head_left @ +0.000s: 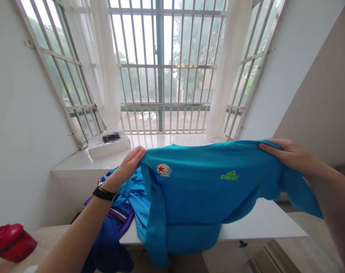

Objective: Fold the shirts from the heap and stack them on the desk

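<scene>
A teal sweatshirt (195, 189) hangs stretched out between my two hands, its front toward me. It bears a round badge with a red star and a green PEAK logo. My left hand (134, 158), with a black band on the wrist, is closed on one shoulder of it. At the other shoulder, my right hand (289, 153) grips the cloth between thumb and fingers. Both sleeves dangle, and the lower part hangs over the front edge of a white table (263, 220). Behind my left forearm lies a heap of blue and purple clothes (129, 193), partly hidden.
A white box (111, 148) with a blurred dark item in it rests on the windowsill (76, 161). Barred windows and white curtains (104, 68) stand behind. A red object (13, 242) is at lower left. Below the table at right is a brownish panel-like thing (275, 258).
</scene>
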